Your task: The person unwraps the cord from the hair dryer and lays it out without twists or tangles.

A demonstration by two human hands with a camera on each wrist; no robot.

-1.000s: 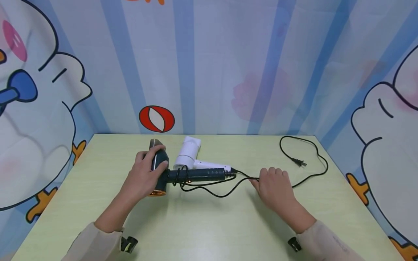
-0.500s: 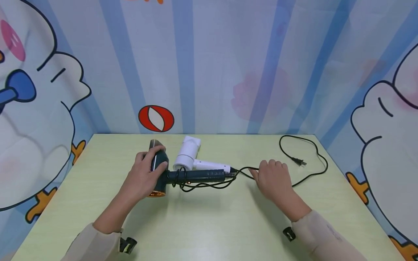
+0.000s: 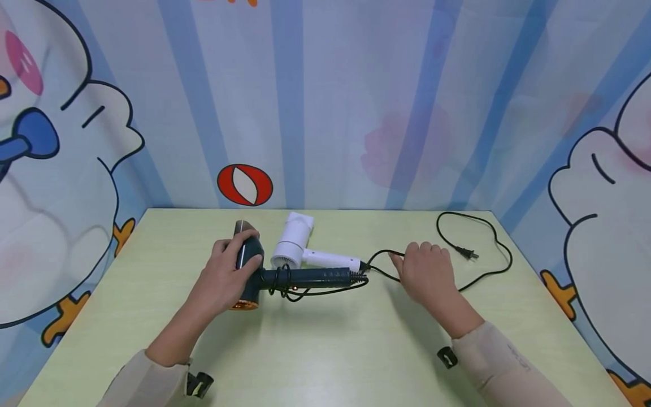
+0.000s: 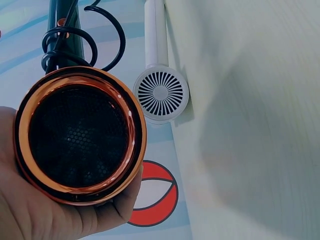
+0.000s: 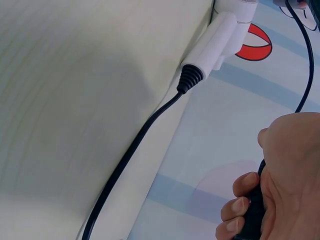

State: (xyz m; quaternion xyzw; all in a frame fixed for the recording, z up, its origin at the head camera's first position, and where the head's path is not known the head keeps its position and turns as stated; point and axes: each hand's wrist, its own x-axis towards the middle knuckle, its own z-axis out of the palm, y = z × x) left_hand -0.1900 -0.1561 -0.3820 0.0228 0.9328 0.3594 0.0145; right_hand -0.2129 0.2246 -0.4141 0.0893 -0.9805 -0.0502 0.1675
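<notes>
My left hand (image 3: 221, 280) grips the head of a dark green hair dryer (image 3: 310, 277), whose handle points right. In the left wrist view its copper-rimmed round end (image 4: 135, 135) faces the camera. A black cord (image 4: 90, 40) is looped round the handle close to the head. My right hand (image 3: 426, 274) holds that dryer's cord (image 3: 385, 251) to the right of the handle. In the right wrist view its fingers curl round a thicker black piece (image 5: 254, 215) on the cord, partly hidden. Just behind the green dryer lies a white hair dryer (image 3: 295, 240).
The white dryer's black cord (image 5: 127, 155) runs right, passing below my right hand. It curves over the table's right side and ends in a two-pin plug (image 3: 466, 252). A patterned blue curtain (image 3: 335, 113) stands behind the pale table (image 3: 325, 350).
My right hand has risen slightly away from me, drawing the cord up into an arch. The slack loop below the green dryer's handle has shrunk. My left hand has barely moved.
</notes>
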